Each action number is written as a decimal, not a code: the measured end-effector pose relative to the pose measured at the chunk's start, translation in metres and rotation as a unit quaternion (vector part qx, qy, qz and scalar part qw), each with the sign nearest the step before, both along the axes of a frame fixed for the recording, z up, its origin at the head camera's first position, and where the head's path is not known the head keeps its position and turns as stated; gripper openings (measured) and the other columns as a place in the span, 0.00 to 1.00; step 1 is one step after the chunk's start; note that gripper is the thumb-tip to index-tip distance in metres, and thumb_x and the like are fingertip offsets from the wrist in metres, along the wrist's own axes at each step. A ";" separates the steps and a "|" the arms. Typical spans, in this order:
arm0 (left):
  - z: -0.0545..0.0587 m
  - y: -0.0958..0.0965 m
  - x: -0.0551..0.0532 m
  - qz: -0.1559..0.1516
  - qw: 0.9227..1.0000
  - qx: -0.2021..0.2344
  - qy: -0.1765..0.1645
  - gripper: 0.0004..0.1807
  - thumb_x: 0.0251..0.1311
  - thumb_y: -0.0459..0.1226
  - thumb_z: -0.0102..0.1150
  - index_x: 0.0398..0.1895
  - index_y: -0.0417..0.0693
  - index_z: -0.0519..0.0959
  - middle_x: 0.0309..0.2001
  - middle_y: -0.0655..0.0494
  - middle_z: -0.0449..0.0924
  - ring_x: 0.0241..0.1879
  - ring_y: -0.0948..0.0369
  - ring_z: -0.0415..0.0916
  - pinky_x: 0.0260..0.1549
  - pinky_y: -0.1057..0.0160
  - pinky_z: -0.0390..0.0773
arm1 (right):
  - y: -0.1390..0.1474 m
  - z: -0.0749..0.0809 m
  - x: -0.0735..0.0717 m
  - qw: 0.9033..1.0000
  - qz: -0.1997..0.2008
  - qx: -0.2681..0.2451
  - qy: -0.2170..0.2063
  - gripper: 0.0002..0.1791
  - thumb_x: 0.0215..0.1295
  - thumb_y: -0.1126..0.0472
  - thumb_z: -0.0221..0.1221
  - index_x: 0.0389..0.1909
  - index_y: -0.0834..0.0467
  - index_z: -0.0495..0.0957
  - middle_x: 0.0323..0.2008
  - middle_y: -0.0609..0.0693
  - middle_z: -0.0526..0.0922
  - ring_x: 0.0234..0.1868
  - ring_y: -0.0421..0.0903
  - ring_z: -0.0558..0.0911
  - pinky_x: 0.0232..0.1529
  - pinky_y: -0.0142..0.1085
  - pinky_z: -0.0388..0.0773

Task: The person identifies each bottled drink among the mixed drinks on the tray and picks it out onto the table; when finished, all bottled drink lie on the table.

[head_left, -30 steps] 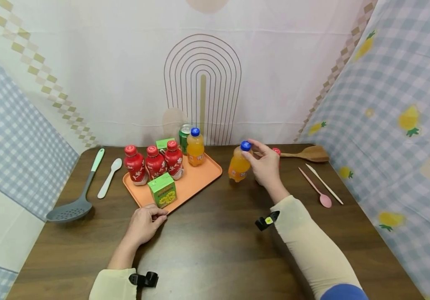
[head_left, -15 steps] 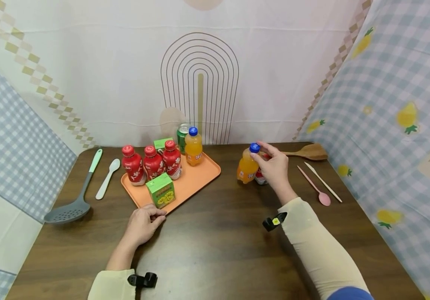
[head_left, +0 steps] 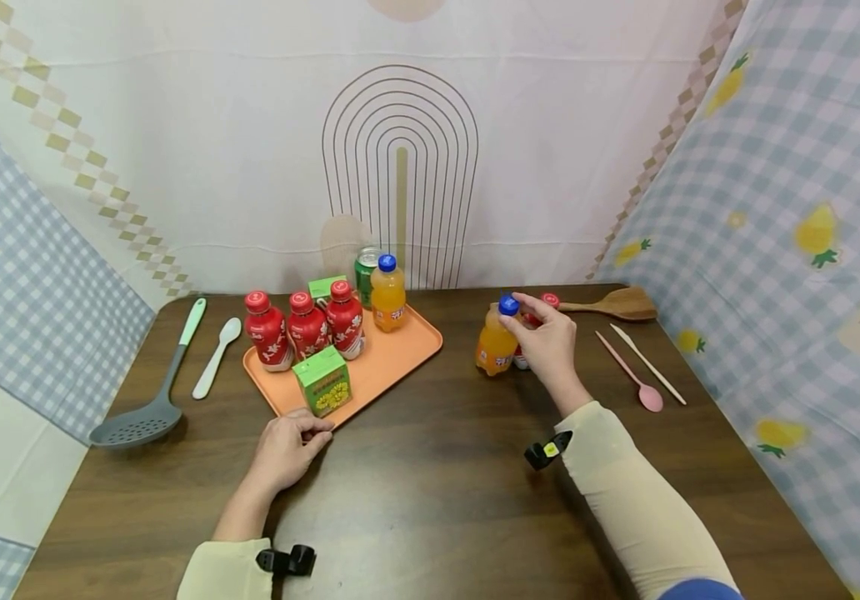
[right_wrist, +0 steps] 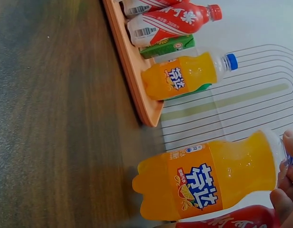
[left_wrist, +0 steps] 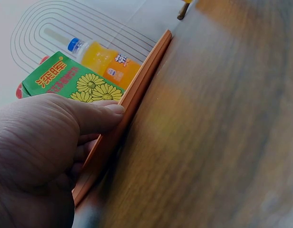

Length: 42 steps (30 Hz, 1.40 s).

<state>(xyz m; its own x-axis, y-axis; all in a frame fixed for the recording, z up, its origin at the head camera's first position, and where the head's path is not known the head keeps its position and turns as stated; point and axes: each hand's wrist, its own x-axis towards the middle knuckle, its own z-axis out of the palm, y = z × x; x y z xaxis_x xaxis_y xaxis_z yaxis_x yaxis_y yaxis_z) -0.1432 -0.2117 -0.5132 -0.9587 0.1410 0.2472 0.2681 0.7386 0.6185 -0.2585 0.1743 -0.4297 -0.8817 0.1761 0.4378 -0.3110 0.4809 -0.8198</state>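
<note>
In the head view, the orange soda bottle (head_left: 496, 343) is right of the tray (head_left: 379, 367), well apart from it, with a red bottle (head_left: 549, 299) close behind. It looks nearly full, so expect fair weight for its size. Its smooth plastic sides will probably give under a squeeze and could slip if damp; the hard blue cap (head_left: 508, 305) is a firmer place to take hold. Your right hand (head_left: 550, 343) has it there, thumb and fingertips drawn in close. Your left hand (head_left: 287, 448) is at the tray's near corner.

In the left wrist view, your left thumb lies on the tray's rim beside the green box (left_wrist: 65, 81), the other fingers bent and partly hidden, pinching it tightly. The tray looks light and stiff.

In the right wrist view, your fingertips close around the bottle's neck (right_wrist: 278, 151) just below the cap, leaving its body untouched. You can't tell whether its base touches the table (right_wrist: 65, 109).
</note>
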 end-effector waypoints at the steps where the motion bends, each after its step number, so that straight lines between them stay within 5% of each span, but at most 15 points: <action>1: 0.000 0.000 0.000 0.000 1.000 0.001 0.000 0.03 0.52 0.32 0.70 0.30 0.49 0.87 0.27 0.66 0.78 0.28 0.66 0.73 0.29 0.62 0.71 | 0.000 -0.001 0.000 1.000 -0.001 0.000 -0.001 0.21 0.52 0.52 0.71 0.48 0.51 0.84 0.44 0.48 0.86 0.44 0.42 0.83 0.41 0.30 0.79; 20: 0.000 -0.002 -0.002 -0.001 1.000 0.002 0.007 0.03 0.53 0.33 0.70 0.30 0.49 0.87 0.28 0.66 0.79 0.28 0.65 0.73 0.29 0.63 0.71 | -0.001 -0.011 0.001 0.999 -0.021 0.030 0.039 0.20 0.52 0.49 0.71 0.47 0.48 0.84 0.43 0.44 0.86 0.42 0.36 0.82 0.40 0.32 0.79; 34: -0.001 0.000 -0.002 0.000 1.000 -0.001 0.019 0.04 0.51 0.32 0.71 0.29 0.51 0.87 0.26 0.67 0.78 0.26 0.67 0.72 0.27 0.64 0.70 | 0.003 -0.014 0.002 0.997 -0.027 0.049 0.051 0.20 0.52 0.48 0.70 0.47 0.48 0.84 0.43 0.47 0.86 0.43 0.49 0.84 0.38 0.38 0.81; 42: 0.000 0.000 -0.002 -0.002 1.000 -0.002 0.004 0.03 0.52 0.32 0.70 0.30 0.49 0.87 0.27 0.66 0.79 0.27 0.66 0.73 0.29 0.63 0.71 | 0.003 -0.015 0.003 0.997 -0.024 0.053 0.052 0.21 0.53 0.48 0.70 0.48 0.49 0.84 0.44 0.44 0.86 0.44 0.41 0.83 0.40 0.35 0.80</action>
<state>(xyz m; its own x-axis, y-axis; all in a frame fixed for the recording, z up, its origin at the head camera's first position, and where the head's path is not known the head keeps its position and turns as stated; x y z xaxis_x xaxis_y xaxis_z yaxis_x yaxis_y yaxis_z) -0.1454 -0.2120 -0.5136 -0.9558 0.1462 0.2551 0.2769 0.7393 0.6138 -0.2555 0.1770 -0.4443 -0.8223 0.1650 0.5446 -0.3661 0.5793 -0.7283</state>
